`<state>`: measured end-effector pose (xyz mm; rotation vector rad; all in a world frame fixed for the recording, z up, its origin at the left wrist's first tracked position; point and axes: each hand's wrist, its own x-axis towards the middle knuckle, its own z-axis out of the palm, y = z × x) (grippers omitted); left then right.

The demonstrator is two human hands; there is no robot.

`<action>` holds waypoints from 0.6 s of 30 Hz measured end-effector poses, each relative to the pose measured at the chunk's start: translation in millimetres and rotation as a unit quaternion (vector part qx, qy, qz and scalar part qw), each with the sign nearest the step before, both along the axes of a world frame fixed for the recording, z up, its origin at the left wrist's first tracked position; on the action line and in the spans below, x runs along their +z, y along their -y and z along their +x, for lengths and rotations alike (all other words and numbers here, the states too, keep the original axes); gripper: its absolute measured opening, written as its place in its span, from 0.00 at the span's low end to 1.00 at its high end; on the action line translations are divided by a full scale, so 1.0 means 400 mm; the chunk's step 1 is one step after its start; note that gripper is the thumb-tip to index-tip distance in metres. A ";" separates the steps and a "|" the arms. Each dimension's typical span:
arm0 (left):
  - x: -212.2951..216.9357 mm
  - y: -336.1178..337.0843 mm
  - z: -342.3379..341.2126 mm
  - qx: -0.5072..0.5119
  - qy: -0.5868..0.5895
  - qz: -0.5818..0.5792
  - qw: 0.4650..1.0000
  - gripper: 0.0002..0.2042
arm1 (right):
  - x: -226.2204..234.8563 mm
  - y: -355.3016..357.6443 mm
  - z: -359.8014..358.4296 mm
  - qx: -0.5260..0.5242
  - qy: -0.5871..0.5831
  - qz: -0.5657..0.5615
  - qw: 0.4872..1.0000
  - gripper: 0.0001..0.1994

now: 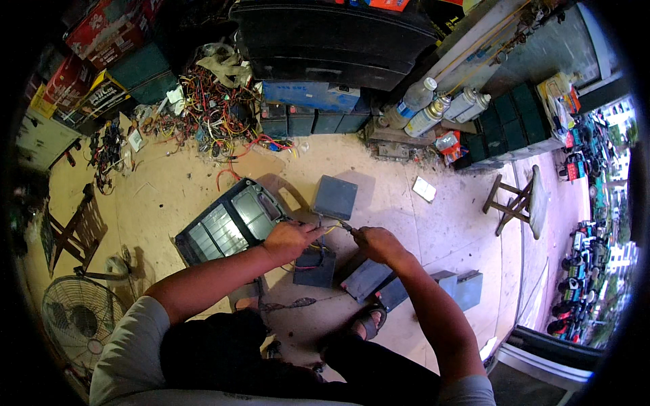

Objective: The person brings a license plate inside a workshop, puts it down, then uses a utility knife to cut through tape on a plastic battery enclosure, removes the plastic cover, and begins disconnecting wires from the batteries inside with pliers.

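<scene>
My left hand point(290, 240) is closed with its fingers pinched on a thin wire point(331, 229), partly yellow, that spans the short gap between my hands. In my right hand point(380, 245) is a dark slim tool point(347, 227), its tip at the wire; its exact kind is too small to tell. Just below my hands a dark box-shaped battery point(313, 268) stands on the floor with wires near its top. Another grey battery point(335, 197) sits beyond them. Left of it lies an open black case point(230, 222) with pale panels inside, close to my left wrist.
Several more batteries point(366, 278) stand beneath my right forearm. A tangled wire heap point(218, 101) lies at the far left. Spray cans point(424, 120) line a ledge at the far right. A folding stool point(518, 203) stands right, a fan point(82, 319) left.
</scene>
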<state>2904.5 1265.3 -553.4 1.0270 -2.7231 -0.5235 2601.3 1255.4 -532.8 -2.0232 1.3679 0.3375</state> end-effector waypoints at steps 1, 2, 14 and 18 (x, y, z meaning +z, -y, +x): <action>0.000 0.000 0.001 0.001 0.000 0.001 1.000 0.27 | 0.002 0.000 0.000 -0.008 -0.007 0.000 1.000 0.18; -0.001 0.000 0.002 0.003 0.000 0.002 1.000 0.26 | 0.009 0.000 0.004 -0.016 -0.013 0.001 1.000 0.20; 0.009 0.006 0.005 0.012 -0.013 0.032 0.999 0.29 | -0.070 -0.014 -0.003 -0.026 0.008 -0.027 0.999 0.23; 0.012 0.008 0.008 0.010 0.005 0.054 0.998 0.29 | -0.042 -0.019 0.027 -0.084 -0.007 -0.020 0.996 0.25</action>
